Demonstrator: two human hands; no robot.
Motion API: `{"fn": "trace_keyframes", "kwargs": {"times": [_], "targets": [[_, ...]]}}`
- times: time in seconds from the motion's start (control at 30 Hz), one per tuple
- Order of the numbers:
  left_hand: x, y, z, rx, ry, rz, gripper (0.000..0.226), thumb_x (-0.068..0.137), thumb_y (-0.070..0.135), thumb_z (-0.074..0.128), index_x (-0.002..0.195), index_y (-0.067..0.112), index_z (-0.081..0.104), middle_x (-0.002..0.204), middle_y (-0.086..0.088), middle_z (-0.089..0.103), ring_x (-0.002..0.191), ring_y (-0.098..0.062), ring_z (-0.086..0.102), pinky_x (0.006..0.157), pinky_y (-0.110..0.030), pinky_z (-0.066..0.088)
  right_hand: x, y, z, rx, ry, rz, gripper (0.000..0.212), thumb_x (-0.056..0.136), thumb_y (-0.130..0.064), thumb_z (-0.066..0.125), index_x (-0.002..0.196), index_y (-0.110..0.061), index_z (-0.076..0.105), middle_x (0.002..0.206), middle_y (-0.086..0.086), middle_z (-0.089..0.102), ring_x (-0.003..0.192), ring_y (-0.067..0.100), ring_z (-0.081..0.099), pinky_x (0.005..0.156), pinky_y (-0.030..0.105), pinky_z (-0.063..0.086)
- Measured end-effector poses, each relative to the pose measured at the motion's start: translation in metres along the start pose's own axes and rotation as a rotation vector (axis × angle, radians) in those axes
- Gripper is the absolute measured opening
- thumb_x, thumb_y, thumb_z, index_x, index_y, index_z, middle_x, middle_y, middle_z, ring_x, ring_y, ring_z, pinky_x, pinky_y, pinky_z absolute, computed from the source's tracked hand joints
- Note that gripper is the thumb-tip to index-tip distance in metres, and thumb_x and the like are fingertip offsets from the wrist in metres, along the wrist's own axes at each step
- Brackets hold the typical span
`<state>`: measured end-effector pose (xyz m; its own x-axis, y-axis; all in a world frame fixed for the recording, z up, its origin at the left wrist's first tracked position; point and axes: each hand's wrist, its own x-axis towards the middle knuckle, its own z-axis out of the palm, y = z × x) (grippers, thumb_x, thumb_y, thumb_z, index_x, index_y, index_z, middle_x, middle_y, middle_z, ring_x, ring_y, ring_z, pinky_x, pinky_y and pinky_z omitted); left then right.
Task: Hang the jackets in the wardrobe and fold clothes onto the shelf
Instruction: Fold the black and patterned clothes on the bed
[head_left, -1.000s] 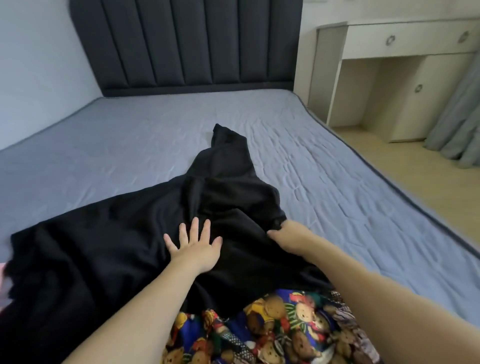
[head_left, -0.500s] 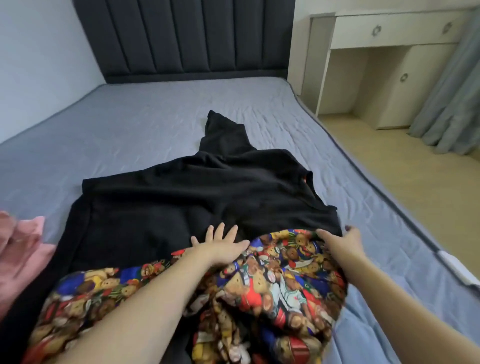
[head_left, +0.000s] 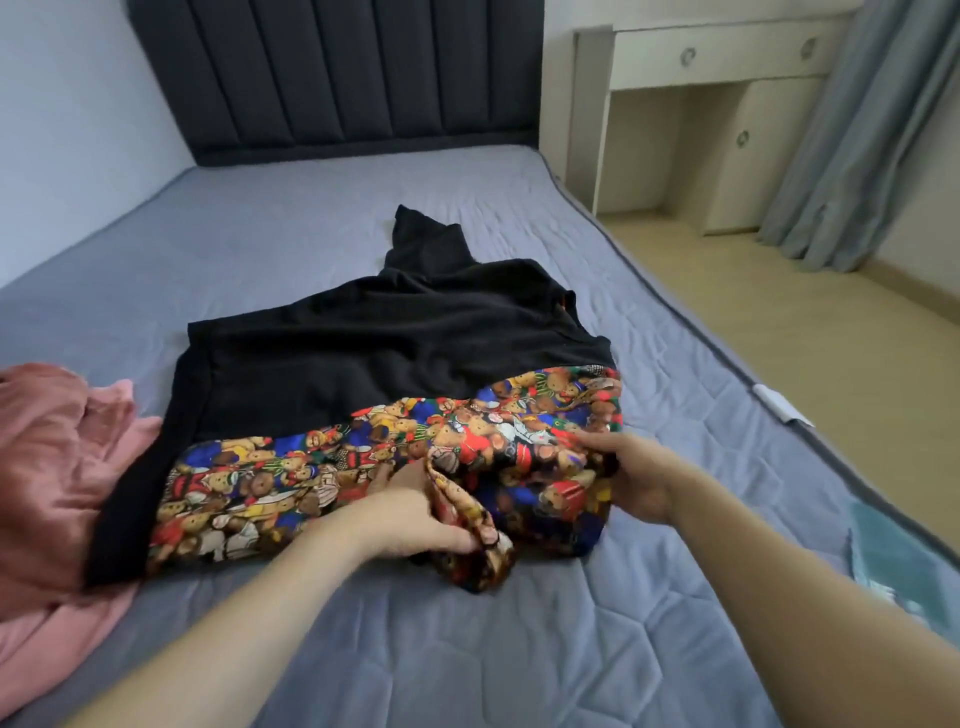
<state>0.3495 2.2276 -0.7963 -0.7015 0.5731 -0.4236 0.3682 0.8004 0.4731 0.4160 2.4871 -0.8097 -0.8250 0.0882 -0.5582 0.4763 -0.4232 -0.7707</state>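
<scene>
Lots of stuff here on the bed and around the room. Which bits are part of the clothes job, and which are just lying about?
Part of the job:
- black garment with teddy-bear print, gripped by left hand and right hand
- pink garment, waiting at the left

Just there:
- bed under the clothes
- headboard
- white desk unit
- curtain

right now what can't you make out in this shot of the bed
- Head view: pink garment is cut off by the left edge, so its type is unclear.
- Black garment: its near part is covered by the bear-print fabric.
- Left hand: fingertips are buried in that fabric.
- Teal item at the right edge: blurred and unidentifiable.
- Wardrobe and shelf: not in view.
</scene>
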Motion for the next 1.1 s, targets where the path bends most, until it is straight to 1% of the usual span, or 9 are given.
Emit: {"fn": "trace_keyframes", "kwargs": {"times": [0.1, 0.2, 0.33, 0.5, 0.63, 0.7, 0.8, 0.93, 1.1], "targets": [[-0.01, 0.045, 0.011, -0.148, 0.09, 0.086, 0.023, 0.092, 0.014, 0.048, 0.101, 0.015, 0.069, 0.11, -0.007, 0.072, 0.106, -0.021, 0.063, 0.097, -0.034, 0.046, -0.029, -0.043, -0.01, 0.028, 0.088, -0.106, 0.018, 0.097, -0.017, 0.052, 0.102, -0.004, 0.063, 0.081, 0.011, 0.071, 0.064, 0.022, 0.069, 0.061, 0.035, 0.06], [-0.032, 0.084, 0.007, -0.47, -0.12, 0.266, 0.018, 0.081, 0.027, 0.054, 0.093, 0.029, 0.067, 0.094, 0.02, 0.069, 0.088, 0.007, 0.059, 0.086, -0.024, 0.047, -0.083, -0.095, -0.027, 0.184, -0.022, -0.239, 0.023, 0.096, -0.006, 0.043, 0.093, 0.006, 0.062, 0.076, 0.016, 0.07, 0.062, 0.023, 0.07, 0.06, 0.034, 0.06], [-0.018, 0.12, 0.03, -0.157, 0.027, 0.158, 0.138, 0.043, 0.085, 0.07, 0.153, 0.038, 0.001, 0.16, 0.016, -0.001, 0.145, -0.004, -0.001, 0.116, -0.027, -0.004, -0.124, -0.132, -0.034, 0.268, -0.118, -0.385, 0.022, 0.092, 0.009, 0.041, 0.091, -0.013, 0.045, 0.089, 0.017, 0.063, 0.072, 0.023, 0.071, 0.066, 0.037, 0.061], [-0.015, 0.149, 0.092, -0.456, 0.368, -0.165, 0.149, 0.041, 0.083, 0.069, 0.14, 0.035, -0.032, 0.16, 0.007, -0.009, 0.149, -0.027, 0.002, 0.121, -0.046, 0.006, -0.118, -0.101, -0.034, 0.371, -0.136, -0.478, 0.088, 0.09, 0.016, 0.036, 0.154, -0.026, -0.008, 0.14, 0.018, 0.046, 0.082, 0.029, 0.073, 0.059, 0.039, 0.059], [-0.007, 0.179, 0.092, -0.99, 0.414, -0.093, 0.076, 0.09, 0.033, 0.059, 0.15, 0.012, 0.018, 0.146, -0.01, 0.041, 0.126, -0.028, 0.046, 0.107, -0.033, 0.034, -0.129, -0.111, -0.053, 0.311, 0.032, -0.498, 0.081, 0.091, 0.014, 0.039, 0.156, -0.021, 0.004, 0.148, 0.02, 0.035, 0.111, 0.038, 0.061, 0.091, 0.05, 0.052], [-0.013, 0.203, 0.066, -1.37, 0.079, -0.014, 0.027, 0.093, 0.027, 0.047, 0.105, 0.009, 0.063, 0.097, -0.01, 0.063, 0.08, -0.023, 0.055, 0.072, -0.03, 0.042, -0.138, -0.121, -0.07, 0.096, 0.17, -0.493, 0.069, 0.092, 0.005, 0.045, 0.152, -0.019, 0.021, 0.147, 0.018, 0.04, 0.112, 0.034, 0.059, 0.096, 0.047, 0.048], [-0.024, 0.209, 0.032, -1.779, -0.116, 0.087, 0.036, 0.093, 0.022, 0.04, 0.104, -0.001, 0.065, 0.109, -0.019, 0.065, 0.096, -0.03, 0.058, 0.09, -0.037, 0.045, -0.147, -0.101, -0.092, -0.368, 0.257, -0.216, 0.049, 0.089, -0.027, 0.055, 0.136, -0.02, 0.047, 0.141, 0.018, 0.048, 0.11, 0.029, 0.057, 0.094, 0.042, 0.043], [-0.035, 0.195, 0.035, -1.908, -0.056, 0.068, 0.038, 0.097, 0.022, 0.041, 0.114, -0.003, 0.063, 0.106, -0.02, 0.07, 0.095, -0.032, 0.067, 0.079, -0.041, 0.057, -0.133, -0.051, -0.115, -0.234, 0.009, 0.093, 0.099, 0.066, -0.066, 0.071, 0.146, -0.026, 0.031, 0.144, 0.022, 0.045, 0.124, 0.041, 0.052, 0.095, 0.057, 0.043], [-0.033, 0.186, 0.057, -2.04, -0.035, 0.004, 0.04, 0.098, 0.02, 0.041, 0.122, -0.005, 0.061, 0.117, -0.021, 0.068, 0.104, -0.031, 0.067, 0.082, -0.037, 0.059, -0.119, -0.006, -0.103, -0.308, -0.273, 0.048, 0.089, 0.057, -0.054, 0.085, 0.135, -0.023, 0.056, 0.143, -0.001, 0.051, 0.133, 0.02, 0.044, 0.116, 0.051, 0.024]]}}
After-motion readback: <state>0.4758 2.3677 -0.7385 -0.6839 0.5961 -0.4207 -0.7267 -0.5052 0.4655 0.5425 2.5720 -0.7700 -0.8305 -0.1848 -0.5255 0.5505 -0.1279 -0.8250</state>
